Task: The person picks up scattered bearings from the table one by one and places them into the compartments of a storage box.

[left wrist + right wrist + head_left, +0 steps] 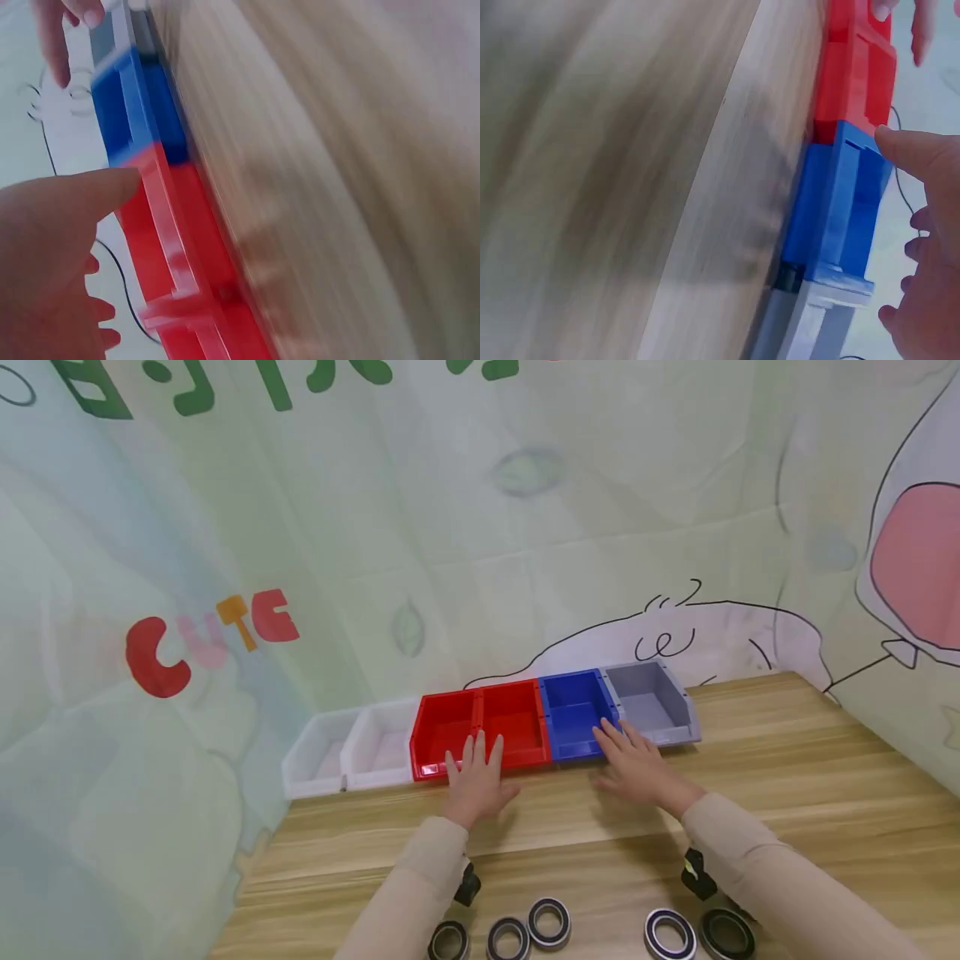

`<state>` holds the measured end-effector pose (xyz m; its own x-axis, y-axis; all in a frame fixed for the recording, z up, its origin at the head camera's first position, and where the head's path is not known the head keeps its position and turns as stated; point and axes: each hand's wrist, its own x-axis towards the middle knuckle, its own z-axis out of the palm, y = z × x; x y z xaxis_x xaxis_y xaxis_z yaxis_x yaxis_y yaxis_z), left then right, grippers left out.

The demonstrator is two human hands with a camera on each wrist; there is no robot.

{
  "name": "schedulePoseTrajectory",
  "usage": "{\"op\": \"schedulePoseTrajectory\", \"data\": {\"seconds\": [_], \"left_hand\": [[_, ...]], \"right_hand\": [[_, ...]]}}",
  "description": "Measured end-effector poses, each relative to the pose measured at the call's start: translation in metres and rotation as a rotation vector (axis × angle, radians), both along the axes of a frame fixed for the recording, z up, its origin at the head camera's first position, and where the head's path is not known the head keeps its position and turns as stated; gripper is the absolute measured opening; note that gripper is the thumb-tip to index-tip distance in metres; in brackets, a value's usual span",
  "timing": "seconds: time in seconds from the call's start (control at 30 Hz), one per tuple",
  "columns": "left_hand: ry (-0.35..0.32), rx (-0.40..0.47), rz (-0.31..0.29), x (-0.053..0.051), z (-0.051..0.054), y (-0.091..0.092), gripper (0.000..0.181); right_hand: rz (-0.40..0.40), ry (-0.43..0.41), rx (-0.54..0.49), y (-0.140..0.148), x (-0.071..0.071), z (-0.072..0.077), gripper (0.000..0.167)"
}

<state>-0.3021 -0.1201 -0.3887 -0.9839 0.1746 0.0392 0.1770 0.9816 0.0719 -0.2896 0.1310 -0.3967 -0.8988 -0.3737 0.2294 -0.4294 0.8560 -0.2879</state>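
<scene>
Both hands reach toward a row of open-topped plastic bins at the back of the table. My left hand (478,783), fingers spread, is at the front of the two red bins (517,727). My right hand (637,767) has its fingers extended near the front edge of the blue bin (577,714), next to the grey bin (648,706). In the wrist views neither the left hand (52,247) nor the right hand (937,247) holds anything. Whether any fingertip touches a bin cannot be made out.
Two white translucent bins (315,756) stand left of the red ones. Several ring-shaped bearings (549,923) lie on the wooden table (825,777) near the front, with another pair (670,935) by the right forearm. A printed cloth (465,527) hangs behind the bins.
</scene>
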Motion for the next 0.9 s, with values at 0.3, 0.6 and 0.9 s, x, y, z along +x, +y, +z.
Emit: {"op": "schedulePoseTrajectory", "data": {"seconds": [0.3, 0.6, 0.9], "left_hand": [[-0.049, 0.043, -0.011, -0.038, 0.006, -0.032, 0.092], [-0.085, 0.022, -0.011, -0.06, 0.001, -0.04, 0.102], [-0.065, 0.004, -0.008, -0.072, 0.005, -0.038, 0.102]], "right_hand": [[-0.01, 0.031, -0.06, -0.026, -0.042, -0.013, 0.075], [-0.02, -0.035, -0.006, -0.057, -0.064, -0.007, 0.077], [-0.08, -0.012, 0.17, -0.073, -0.077, -0.003, 0.072]]}}
